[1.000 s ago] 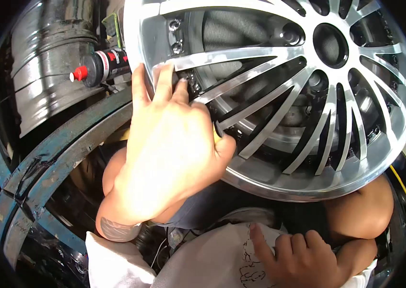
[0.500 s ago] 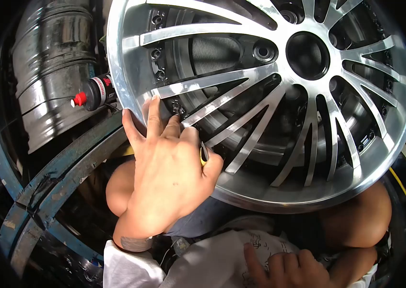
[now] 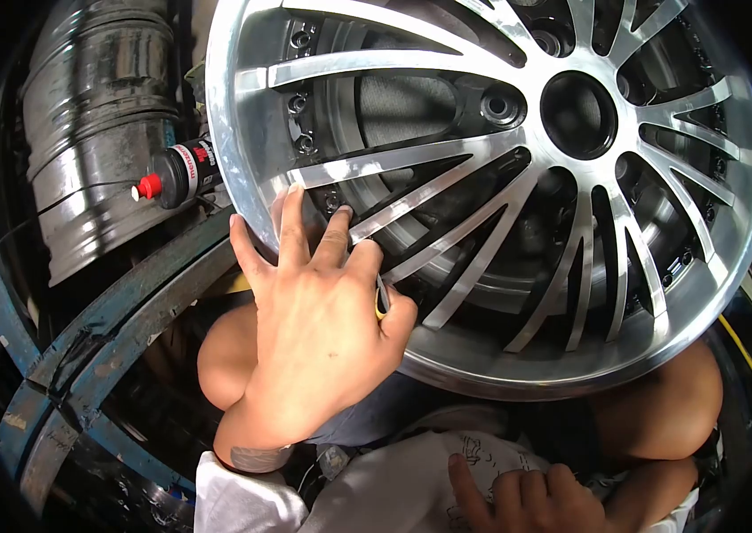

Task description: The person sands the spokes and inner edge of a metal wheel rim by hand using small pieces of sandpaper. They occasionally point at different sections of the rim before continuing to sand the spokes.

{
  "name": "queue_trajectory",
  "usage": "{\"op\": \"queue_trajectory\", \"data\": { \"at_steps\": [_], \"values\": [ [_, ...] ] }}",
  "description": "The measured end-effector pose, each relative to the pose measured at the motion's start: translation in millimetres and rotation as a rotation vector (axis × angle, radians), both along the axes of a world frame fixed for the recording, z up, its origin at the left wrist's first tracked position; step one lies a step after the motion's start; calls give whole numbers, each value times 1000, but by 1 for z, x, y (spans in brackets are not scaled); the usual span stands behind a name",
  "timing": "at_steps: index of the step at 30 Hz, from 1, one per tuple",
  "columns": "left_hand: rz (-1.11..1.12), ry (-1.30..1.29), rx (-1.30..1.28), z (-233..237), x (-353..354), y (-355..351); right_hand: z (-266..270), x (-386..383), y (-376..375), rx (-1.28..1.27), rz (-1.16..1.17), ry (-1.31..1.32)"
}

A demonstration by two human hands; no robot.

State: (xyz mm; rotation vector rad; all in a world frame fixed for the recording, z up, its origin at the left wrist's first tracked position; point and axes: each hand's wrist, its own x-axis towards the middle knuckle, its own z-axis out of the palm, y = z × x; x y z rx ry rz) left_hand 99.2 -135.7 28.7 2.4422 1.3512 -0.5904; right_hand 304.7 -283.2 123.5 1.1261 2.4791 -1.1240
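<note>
A shiny silver multi-spoke wheel rim [image 3: 380, 164] leans over the person's lap. My left hand [image 3: 322, 320] lies back-up on its lower left edge, with two fingertips touching the outer lip and the start of a spoke. Between thumb and index finger it pinches a slim tool [image 3: 382, 302] with yellow and dark parts, mostly hidden by the hand. In shadow at the bottom, my right hand [image 3: 536, 502] rests near the light shirt, thumb raised apart and the other fingers loosely curled; no object shows in it.
A black bottle [image 3: 182, 178] with a red cap lies left of the rim, beside a large dented metal drum [image 3: 105, 98]. Worn blue metal bars [image 3: 114, 306] cross at the lower left. The person's bare knees [image 3: 678, 395] are under the rim.
The rim appears slightly farther right and lower in the view. My left hand has shifted a little right, with its middle finger straighter. My right hand stays nearly in place.
</note>
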Motion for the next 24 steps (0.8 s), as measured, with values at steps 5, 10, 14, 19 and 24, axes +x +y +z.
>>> {"op": "queue_trajectory", "data": {
  "at_steps": [5, 10, 14, 19, 24],
  "values": [
    [2, 22, 17, -1, 5, 0, 3, -5, 0, 24, 0, 0],
    [23, 64, -4, -2, 12, 2, 4, -8, -2, 75, -10, 9],
    [43, -66, 41, 9, 14, 3, 4, -11, -4, 61, -22, 15],
    [-94, -606, -182, 34, 34, -36, 3, -17, 2, 64, -64, 27],
    [-98, -733, -389, 27, 38, -50, -1, -13, 10, -62, 6, 68]
  ]
}}
